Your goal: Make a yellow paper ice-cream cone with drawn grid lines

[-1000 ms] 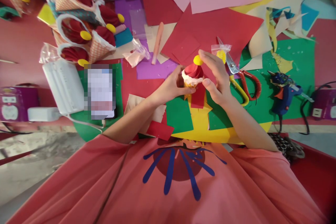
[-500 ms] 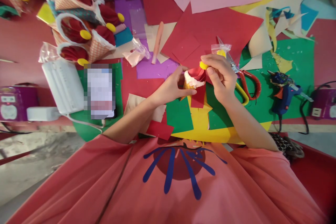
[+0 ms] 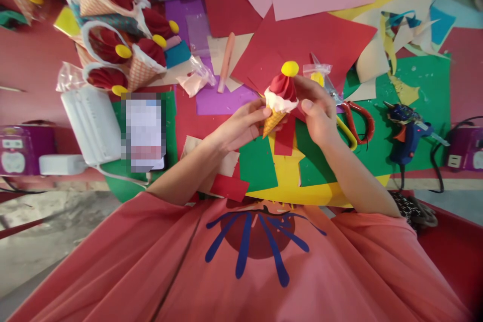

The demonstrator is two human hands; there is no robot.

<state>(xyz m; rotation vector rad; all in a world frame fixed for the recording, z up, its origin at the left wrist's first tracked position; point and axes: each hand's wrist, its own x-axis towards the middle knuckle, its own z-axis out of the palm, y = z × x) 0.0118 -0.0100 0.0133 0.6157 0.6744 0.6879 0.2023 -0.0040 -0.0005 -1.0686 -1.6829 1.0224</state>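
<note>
A small paper ice-cream cone (image 3: 274, 122) is held between the thumb and fingers of my left hand (image 3: 243, 123). It leans with its point down and to the left. White frill (image 3: 278, 101) rings its rim, a red swirl (image 3: 284, 88) rises above, and a yellow ball (image 3: 290, 69) sits at the tip. Close by on the right is my right hand (image 3: 320, 110), its thumb apart from its fingers. Its fingertips reach behind the red swirl, so whether they touch it is hidden.
Finished cones (image 3: 145, 63) are heaped at upper left. A white power strip (image 3: 90, 123) and a phone (image 3: 145, 131) lie left. Scissors (image 3: 362, 123) and a blue glue gun (image 3: 407, 136) are at right. Coloured paper sheets (image 3: 309, 40) cover the table; an orange marker (image 3: 226, 63) lies among them.
The cone has tilted so its side and point now show. My right hand has let go of the yellow ball, which sits on top of the red swirl.
</note>
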